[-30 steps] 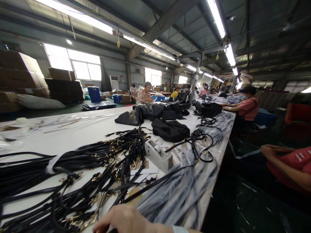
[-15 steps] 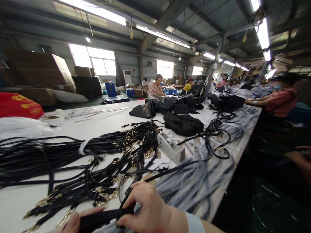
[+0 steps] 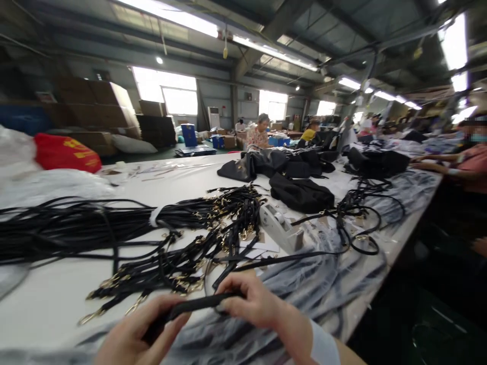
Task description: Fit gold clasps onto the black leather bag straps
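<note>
A black strap, looking folded together, stretches between my two hands at the table's near side. My left hand is closed around its left end, thumb in front. At its right end, my right hand pinches it between thumb and fingers. A pile of black straps with gold clasps lies just beyond my hands. Beside the pile stands a grey tape dispenser. Under and to the right of my hands spread long items in clear plastic, partly blurred.
Black bags lie farther back. A long bundle of straps reaches left, near a red bag and white plastic. The table's right edge slants away. One person sits across; another works at the right.
Both hands have risen with the strap, and my left hand shows more fully now. The view has turned slightly left, so the scene sits farther right.
</note>
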Demonstrator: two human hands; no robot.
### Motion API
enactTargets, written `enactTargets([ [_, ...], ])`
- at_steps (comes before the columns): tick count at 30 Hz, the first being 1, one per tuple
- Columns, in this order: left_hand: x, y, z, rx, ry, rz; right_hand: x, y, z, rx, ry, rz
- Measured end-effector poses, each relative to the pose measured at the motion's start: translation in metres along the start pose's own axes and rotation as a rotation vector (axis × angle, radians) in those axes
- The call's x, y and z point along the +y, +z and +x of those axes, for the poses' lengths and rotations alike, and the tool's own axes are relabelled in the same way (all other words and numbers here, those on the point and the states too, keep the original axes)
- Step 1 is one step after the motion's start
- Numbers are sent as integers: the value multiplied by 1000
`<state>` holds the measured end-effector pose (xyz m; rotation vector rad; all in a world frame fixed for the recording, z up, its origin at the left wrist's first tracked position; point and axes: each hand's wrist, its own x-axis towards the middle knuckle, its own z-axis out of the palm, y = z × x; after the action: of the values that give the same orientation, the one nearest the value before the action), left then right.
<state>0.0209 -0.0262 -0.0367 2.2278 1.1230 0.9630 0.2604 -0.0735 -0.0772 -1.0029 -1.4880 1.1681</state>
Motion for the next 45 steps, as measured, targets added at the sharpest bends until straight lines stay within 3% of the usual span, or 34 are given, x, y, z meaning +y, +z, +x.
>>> enactTargets([
  [2, 10, -17, 0, -29, -10, 79, -8, -5, -1, 19, 7, -6],
  [4, 20, -23, -1, -121, -20, 134, -13, -7, -2, 28, -43, -190],
  [8, 29, -2, -5, -406, -15, 165, -13, 3, -3, -130, -50, -399],
  [11, 29, 13, -8, -503, 4, 151, -12, 10, -7, -267, 41, -398],
  [18, 24, 9, -5, -383, -44, -39, -13, 2, -8, -410, 234, -224],
  [22, 23, 7, -4, -303, -61, -115, -13, -3, -8, -350, 148, -268],
  [29, 22, 8, -6, -279, -87, -234, -3, -3, -7, -263, 101, -428],
  [34, 24, 15, -7, -383, -44, -117, -7, 5, -5, -316, 38, -512],
  [40, 27, 25, -11, -355, -31, -72, -10, 7, -7, -354, 39, -485],
  [45, 30, 26, -14, -311, -19, -107, -9, 12, -8, -350, 94, -301],
])
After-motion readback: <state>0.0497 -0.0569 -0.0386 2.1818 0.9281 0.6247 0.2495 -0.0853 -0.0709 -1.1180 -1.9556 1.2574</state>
